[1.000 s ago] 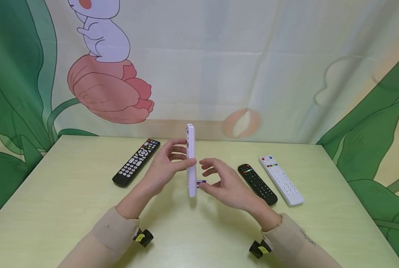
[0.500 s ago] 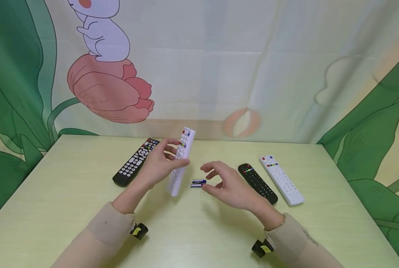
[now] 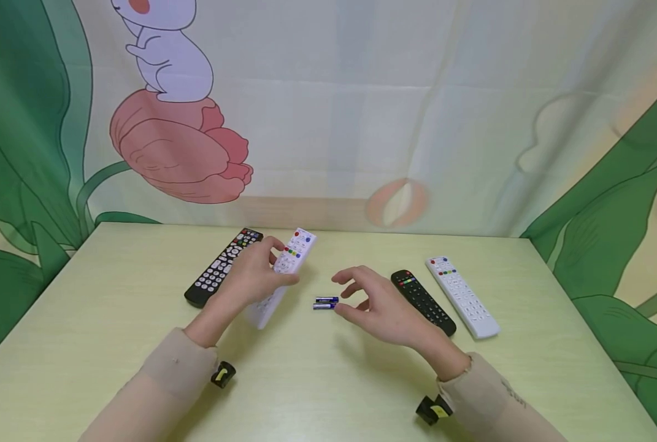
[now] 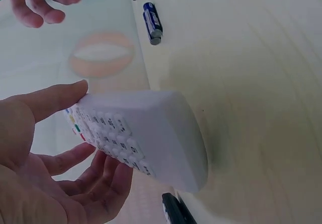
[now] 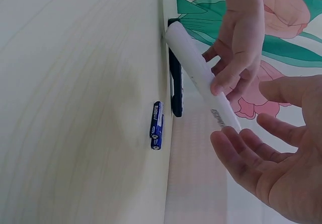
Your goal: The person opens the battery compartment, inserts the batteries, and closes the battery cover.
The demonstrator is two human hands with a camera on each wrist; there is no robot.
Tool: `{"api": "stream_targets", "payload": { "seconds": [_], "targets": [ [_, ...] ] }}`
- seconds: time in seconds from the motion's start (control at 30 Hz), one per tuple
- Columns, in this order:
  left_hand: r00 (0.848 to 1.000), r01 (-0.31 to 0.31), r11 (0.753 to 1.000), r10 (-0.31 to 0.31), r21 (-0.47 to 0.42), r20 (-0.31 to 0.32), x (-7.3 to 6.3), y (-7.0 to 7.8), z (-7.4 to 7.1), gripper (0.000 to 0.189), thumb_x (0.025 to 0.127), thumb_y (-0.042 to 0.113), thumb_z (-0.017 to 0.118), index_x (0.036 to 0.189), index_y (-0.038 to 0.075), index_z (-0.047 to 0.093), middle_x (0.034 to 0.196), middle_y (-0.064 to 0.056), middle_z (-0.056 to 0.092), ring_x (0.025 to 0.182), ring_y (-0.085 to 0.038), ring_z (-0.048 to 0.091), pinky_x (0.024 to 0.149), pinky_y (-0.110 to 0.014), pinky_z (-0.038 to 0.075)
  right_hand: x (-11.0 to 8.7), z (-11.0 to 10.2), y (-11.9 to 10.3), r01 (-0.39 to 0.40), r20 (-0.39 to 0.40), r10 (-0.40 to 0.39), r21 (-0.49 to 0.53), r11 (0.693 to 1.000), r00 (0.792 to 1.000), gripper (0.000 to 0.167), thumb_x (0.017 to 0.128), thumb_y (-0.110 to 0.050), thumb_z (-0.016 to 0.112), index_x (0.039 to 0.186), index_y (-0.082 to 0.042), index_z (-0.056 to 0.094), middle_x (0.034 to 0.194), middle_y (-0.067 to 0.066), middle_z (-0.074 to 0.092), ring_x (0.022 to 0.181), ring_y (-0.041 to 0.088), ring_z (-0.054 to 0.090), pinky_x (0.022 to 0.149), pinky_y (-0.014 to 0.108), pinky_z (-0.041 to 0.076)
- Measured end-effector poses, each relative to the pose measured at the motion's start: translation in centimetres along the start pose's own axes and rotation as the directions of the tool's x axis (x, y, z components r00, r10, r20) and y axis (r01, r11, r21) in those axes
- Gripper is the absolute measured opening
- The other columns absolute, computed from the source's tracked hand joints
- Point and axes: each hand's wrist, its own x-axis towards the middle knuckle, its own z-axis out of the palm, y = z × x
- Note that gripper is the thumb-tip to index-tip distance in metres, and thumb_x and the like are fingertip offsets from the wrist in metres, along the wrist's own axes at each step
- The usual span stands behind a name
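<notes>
A white remote control (image 3: 300,244) with coloured buttons is gripped between the thumb and fingers of my left hand (image 3: 251,274). It is held tilted over the table, its keypad facing up and to the left in the head view. In the left wrist view the white remote's blunt end (image 4: 181,138) points at the tabletop. Two small blue batteries (image 3: 326,299) lie side by side on the table. Just right of them hovers my right hand (image 3: 380,313), fingers loosely bent and holding nothing. My left hand partly covers a black remote (image 3: 209,279) lying behind it.
To the right of my right hand lie another black remote (image 3: 423,301) and a second white remote (image 3: 463,298), both flat on the pale table (image 3: 328,387). A printed curtain (image 3: 317,135) hangs along the far table edge. Both sleeves carry small black wrist cameras.
My left hand has moved left and lowered the white remote, turning it from edge-on to keypad-up. The batteries have come into full view. My right hand has drawn back slightly from them.
</notes>
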Motion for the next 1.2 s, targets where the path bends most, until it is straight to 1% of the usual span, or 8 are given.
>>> {"api": "stream_targets", "payload": {
  "seconds": [0.1, 0.17, 0.27, 0.4, 0.53, 0.73, 0.97, 1.2],
  "targets": [
    [1.000, 0.018, 0.999, -0.019, 0.047, 0.024, 0.2, -0.3, -0.1, 0.067, 0.082, 0.031, 0.086, 0.134, 0.003, 0.054, 0.110, -0.017, 0.063, 0.089, -0.029, 0.061, 0.067, -0.035, 0.054, 0.0, 0.0, 0.0, 0.022, -0.010, -0.022, 0.010, 1.000, 1.000, 0.038, 0.096, -0.011, 0.072, 0.132, -0.009, 0.059, 0.130, 0.004, 0.060, 0.106, 0.027, 0.067, 0.078, 0.031, 0.060],
    [0.999, 0.017, 0.997, -0.019, 0.079, 0.030, 0.4, -0.6, -0.2, 0.068, 0.083, 0.032, 0.086, 0.134, 0.001, 0.054, 0.109, -0.017, 0.063, 0.088, -0.028, 0.062, 0.067, -0.035, 0.054, 0.0, 0.0, 0.1, 0.035, -0.021, -0.035, 0.018, 0.999, 0.999, 0.036, 0.096, -0.010, 0.072, 0.131, -0.008, 0.060, 0.129, 0.004, 0.061, 0.106, 0.028, 0.067, 0.078, 0.033, 0.060],
    [1.000, 0.000, 0.989, -0.004, 0.147, 0.026, 0.7, -1.1, -0.4, 0.067, 0.083, 0.031, 0.085, 0.133, -0.002, 0.055, 0.106, -0.017, 0.063, 0.086, -0.028, 0.062, 0.067, -0.035, 0.054, 0.0, -0.1, 0.0, 0.043, -0.035, -0.042, 0.020, 0.999, 0.998, 0.035, 0.096, -0.010, 0.072, 0.129, -0.009, 0.061, 0.128, 0.003, 0.062, 0.105, 0.025, 0.068, 0.077, 0.035, 0.060],
    [1.000, -0.004, 0.974, 0.000, 0.229, 0.021, 1.0, -1.6, -0.5, 0.066, 0.083, 0.031, 0.086, 0.130, -0.003, 0.057, 0.103, -0.015, 0.062, 0.086, -0.027, 0.061, 0.067, -0.035, 0.053, 0.0, -0.2, -0.1, 0.035, -0.040, -0.035, 0.012, 0.999, 0.999, 0.034, 0.096, -0.010, 0.073, 0.128, -0.010, 0.062, 0.126, 0.000, 0.062, 0.103, 0.019, 0.068, 0.077, 0.036, 0.060],
    [0.999, 0.018, 0.965, -0.029, 0.261, 0.036, 1.2, -1.7, -0.5, 0.064, 0.082, 0.032, 0.086, 0.127, -0.004, 0.057, 0.102, -0.014, 0.062, 0.085, -0.027, 0.061, 0.067, -0.035, 0.054, -0.1, -0.2, -0.2, 0.023, -0.032, -0.022, 0.002, 1.000, 0.999, 0.033, 0.096, -0.011, 0.072, 0.127, -0.011, 0.062, 0.126, -0.001, 0.062, 0.103, 0.017, 0.067, 0.077, 0.037, 0.060],
    [0.994, 0.053, 0.946, -0.079, 0.319, 0.070, 1.5, -2.1, -0.4, 0.064, 0.080, 0.034, 0.089, 0.122, -0.005, 0.062, 0.097, -0.013, 0.064, 0.081, -0.025, 0.061, 0.066, -0.035, 0.052, 0.0, -0.3, -0.1, 0.015, -0.021, -0.016, -0.004, 1.000, 1.000, 0.031, 0.097, -0.012, 0.072, 0.127, -0.011, 0.063, 0.126, -0.001, 0.062, 0.105, 0.019, 0.067, 0.079, 0.037, 0.060],
    [0.993, 0.045, 0.931, -0.082, 0.363, 0.088, 1.7, -2.8, -0.5, 0.056, 0.080, 0.034, 0.088, 0.115, -0.003, 0.064, 0.092, -0.011, 0.063, 0.079, -0.025, 0.059, 0.066, -0.036, 0.050, 0.0, -0.3, 0.0, 0.017, -0.017, -0.017, 0.000, 1.000, 1.000, 0.029, 0.097, -0.011, 0.072, 0.125, -0.012, 0.064, 0.123, -0.002, 0.062, 0.103, 0.014, 0.066, 0.079, 0.037, 0.060],
    [0.992, 0.052, 0.931, -0.091, 0.361, 0.093, 1.7, -2.9, -0.5, 0.058, 0.080, 0.034, 0.088, 0.118, -0.003, 0.064, 0.094, -0.012, 0.064, 0.080, -0.026, 0.059, 0.067, -0.037, 0.050, 0.0, -0.3, 0.1, 0.019, -0.005, -0.019, -0.007, 1.000, 1.000, 0.027, 0.098, -0.012, 0.071, 0.123, -0.013, 0.064, 0.123, 0.000, 0.062, 0.103, 0.013, 0.066, 0.079, 0.035, 0.060]
  ]
}}
